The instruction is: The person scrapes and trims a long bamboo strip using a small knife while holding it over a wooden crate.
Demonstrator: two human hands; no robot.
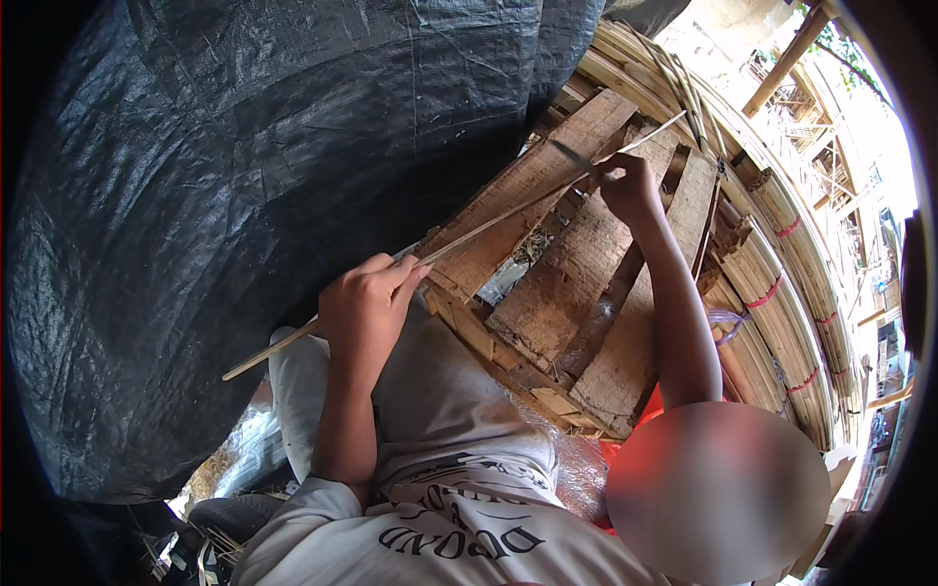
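A long, thin bamboo strip runs slantwise across my lap, from low on the left to high on the right. Near its lower part my left hand is closed round it, and a short end sticks out past the fist. My right hand is closed on a knife, whose dark blade points up and left. The blade lies close to the strip's far part; whether it touches cannot be made out. The right fingers partly hide the knife's handle and the strip beside it.
Below the strip lies a rough wooden pallet with gaps between its boards. A large black tarpaulin bulges up at the left. Several bundles of long bamboo strips, bound with red ties, are stacked on the right. A blurred round patch covers the lower right.
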